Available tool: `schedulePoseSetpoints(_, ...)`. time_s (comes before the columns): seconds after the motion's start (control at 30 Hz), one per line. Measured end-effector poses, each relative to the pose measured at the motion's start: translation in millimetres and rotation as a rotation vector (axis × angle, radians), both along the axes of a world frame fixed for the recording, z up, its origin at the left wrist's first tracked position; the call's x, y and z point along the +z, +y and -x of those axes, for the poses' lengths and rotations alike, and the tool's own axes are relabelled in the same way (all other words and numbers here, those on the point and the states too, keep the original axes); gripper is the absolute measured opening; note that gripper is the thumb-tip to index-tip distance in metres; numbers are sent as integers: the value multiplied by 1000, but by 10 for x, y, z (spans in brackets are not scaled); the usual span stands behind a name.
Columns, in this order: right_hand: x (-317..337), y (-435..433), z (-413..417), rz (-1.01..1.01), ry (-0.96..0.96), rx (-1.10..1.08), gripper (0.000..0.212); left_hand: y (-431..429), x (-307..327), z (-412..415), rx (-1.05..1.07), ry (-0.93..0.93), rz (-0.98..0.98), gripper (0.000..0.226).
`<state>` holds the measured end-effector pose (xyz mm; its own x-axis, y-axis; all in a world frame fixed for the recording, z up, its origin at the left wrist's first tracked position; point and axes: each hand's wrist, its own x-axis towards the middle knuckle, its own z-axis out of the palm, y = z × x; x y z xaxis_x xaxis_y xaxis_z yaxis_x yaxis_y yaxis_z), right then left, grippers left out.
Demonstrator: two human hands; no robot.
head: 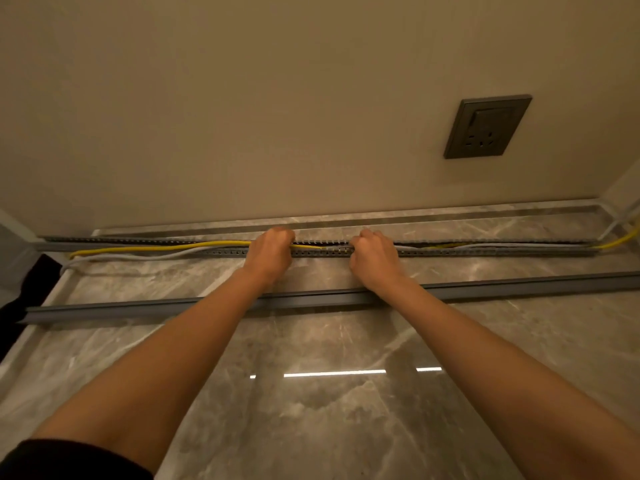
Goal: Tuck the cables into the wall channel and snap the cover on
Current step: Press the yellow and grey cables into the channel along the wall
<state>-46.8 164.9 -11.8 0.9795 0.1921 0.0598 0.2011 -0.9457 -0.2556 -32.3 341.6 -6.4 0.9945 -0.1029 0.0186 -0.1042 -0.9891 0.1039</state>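
A grey slotted channel (485,251) runs along the foot of the wall on the marble surface. A yellow cable (156,247) and a grey cable (138,257) lie inside it on the right; left of my hands they bulge out over its front wall. My left hand (272,252) and my right hand (372,256) sit side by side at the channel's middle, fingers curled down onto the cables and the channel's edge. The fingertips are hidden. The long grey cover (138,308) lies loose on the marble, parallel to the channel, under both forearms.
A dark wall socket (486,127) sits on the beige wall at upper right. Both cables leave the channel at the right corner (623,237). A dark gap (20,296) drops off at the left edge of the glossy marble surface (329,410).
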Motion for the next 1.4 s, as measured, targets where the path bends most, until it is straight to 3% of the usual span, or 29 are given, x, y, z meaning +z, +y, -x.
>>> schedulePoseSetpoints(0.27, -20, 814, -56, -85, 45, 34, 30, 789, 10, 5, 60, -24, -70, 20)
schedulePoseSetpoints(0.47, -39, 1611, -83, -172, 10, 43, 31, 1550, 41, -61, 80, 48, 4, 25)
schedulePoseSetpoints(0.6, -37, 2047, -140, -204, -13, 36, 33, 1892, 56, -159, -1, 124, 108, 29)
schedulePoseSetpoints(0.8, -50, 2334, -220, -171, 21, -42, 24, 2158, 50, -237, -230, 138, 74, 23)
schedulePoseSetpoints(1.1, -37, 2378, -227, -129, 18, -118, 27, 2206, 59, -367, -269, 177, 52, 16)
schedulePoseSetpoints(1.27, -50, 2357, -237, -177, 31, -113, 31, 2194, 29, -352, -303, 19, -45, 14)
schedulePoseSetpoints(1.4, -102, 2290, -214, -210, 37, -76, 31, 2144, -6, -302, -502, -195, -115, 23)
